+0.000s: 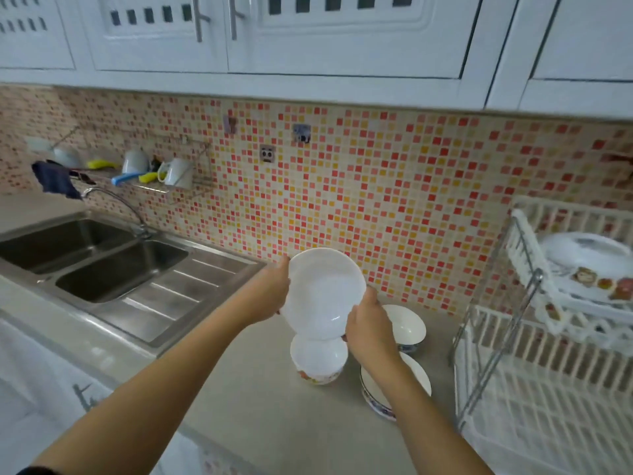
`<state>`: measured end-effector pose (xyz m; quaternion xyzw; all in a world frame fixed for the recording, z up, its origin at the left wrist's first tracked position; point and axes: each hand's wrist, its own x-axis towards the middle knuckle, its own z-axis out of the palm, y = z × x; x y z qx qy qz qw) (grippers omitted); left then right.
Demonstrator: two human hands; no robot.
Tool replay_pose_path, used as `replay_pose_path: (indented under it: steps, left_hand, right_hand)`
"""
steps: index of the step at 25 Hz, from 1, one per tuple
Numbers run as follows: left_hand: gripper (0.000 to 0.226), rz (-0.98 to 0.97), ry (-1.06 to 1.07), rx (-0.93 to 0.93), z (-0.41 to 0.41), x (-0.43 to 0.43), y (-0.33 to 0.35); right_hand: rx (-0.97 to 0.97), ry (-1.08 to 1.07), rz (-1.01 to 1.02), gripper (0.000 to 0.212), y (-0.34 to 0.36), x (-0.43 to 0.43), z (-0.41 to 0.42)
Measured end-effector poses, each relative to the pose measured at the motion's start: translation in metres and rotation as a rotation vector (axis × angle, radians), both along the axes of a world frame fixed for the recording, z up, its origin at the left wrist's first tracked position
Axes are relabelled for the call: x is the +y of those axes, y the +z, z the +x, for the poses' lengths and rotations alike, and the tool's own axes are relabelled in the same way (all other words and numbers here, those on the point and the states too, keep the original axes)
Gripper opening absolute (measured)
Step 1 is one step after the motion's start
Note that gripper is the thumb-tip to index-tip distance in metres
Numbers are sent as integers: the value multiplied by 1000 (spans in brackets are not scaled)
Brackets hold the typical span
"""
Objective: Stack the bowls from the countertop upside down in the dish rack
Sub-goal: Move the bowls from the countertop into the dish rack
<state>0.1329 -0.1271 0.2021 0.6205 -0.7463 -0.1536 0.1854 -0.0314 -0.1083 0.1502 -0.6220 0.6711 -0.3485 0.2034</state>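
I hold a white bowl (325, 291) up above the countertop, tilted so its inside faces me. My left hand (269, 291) grips its left rim and my right hand (368, 325) grips its lower right rim. Below it three more bowls stand upright on the grey countertop (274, 406): a small white bowl with a flowered side (318, 356), a blue-patterned bowl (406, 325) behind my right hand, and a wide blue-rimmed bowl (416, 373) partly hidden by my right forearm. The white two-tier dish rack (548, 399) stands at the right; its lower tier holds nothing.
The rack's upper tier holds patterned plates (589, 265). A steel double sink (102, 265) with a tap (116, 204) lies to the left. A wall shelf (137, 180) carries cups and brushes. White cabinets (308, 36) hang overhead.
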Motion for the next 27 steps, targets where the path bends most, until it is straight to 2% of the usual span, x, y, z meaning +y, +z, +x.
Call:
replay_pose_path:
  steps: [5, 7, 9, 11, 13, 14, 17, 20, 21, 24, 27]
  left_hand:
    - [44, -367, -146, 149, -83, 15, 84]
    - [45, -477, -217, 215, -115, 12, 98]
    - [58, -577, -318, 302, -149, 14, 106]
    - [63, -640, -415, 352, -183, 13, 111]
    - [61, -631, -512, 330, -213, 6, 113]
    - [65, -621, -584, 308, -226, 1, 113]
    - [77, -644, -773, 304, -267, -10, 118]
    - [83, -602, -849, 318, -308, -18, 124]
    - [82, -594, -850, 299, -320, -24, 125]
    - [74, -520, -823, 220, -343, -46, 120]
    - [73, -386, -815, 201, -357, -60, 108]
  right_hand:
    - [-73, -123, -369, 16, 91, 16, -81]
    - [-86, -127, -460, 14, 120, 28, -119]
    - [-92, -112, -516, 10, 147, 41, -162]
    - [-34, -47, -514, 26, 166, 54, -205]
    - [81, -6, -501, 53, 174, 65, -247]
    - [158, -17, -507, 60, 175, 68, -265]
    - [394, -98, -564, 69, 171, 71, -311]
    - [484, -121, -588, 69, 165, 63, -351]
    - [499, -95, -552, 72, 163, 60, -364]
    - [533, 39, -322, 100, 161, 51, -393]
    - [575, 82, -222, 105, 155, 40, -410]
